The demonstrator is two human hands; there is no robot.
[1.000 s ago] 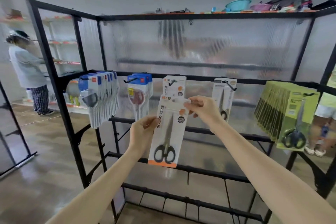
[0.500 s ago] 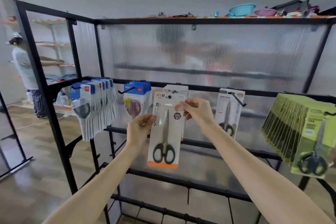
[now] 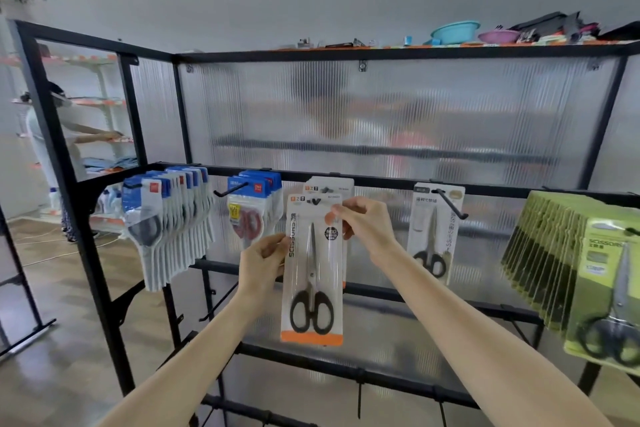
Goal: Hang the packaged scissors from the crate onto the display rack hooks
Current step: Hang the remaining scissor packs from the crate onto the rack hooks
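The scissors pack (image 3: pixel 313 267) was right at the hook (image 3: pixel 314 200), in front of one already hung. Left hand (image 3: pixel 263 262) pinched its side edge, right hand (image 3: pixel 360 224) its top corner. Looked mid-hang; next it'd need sliding back, then letting go.

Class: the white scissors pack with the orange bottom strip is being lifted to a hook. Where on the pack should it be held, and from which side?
Probably the flat card edges of the scissors pack, near the top, one hand per side: left hand pinches the left edge, right hand the upper right edge. That leaves the hang hole uncovered for the hook and avoids the bulging blister.
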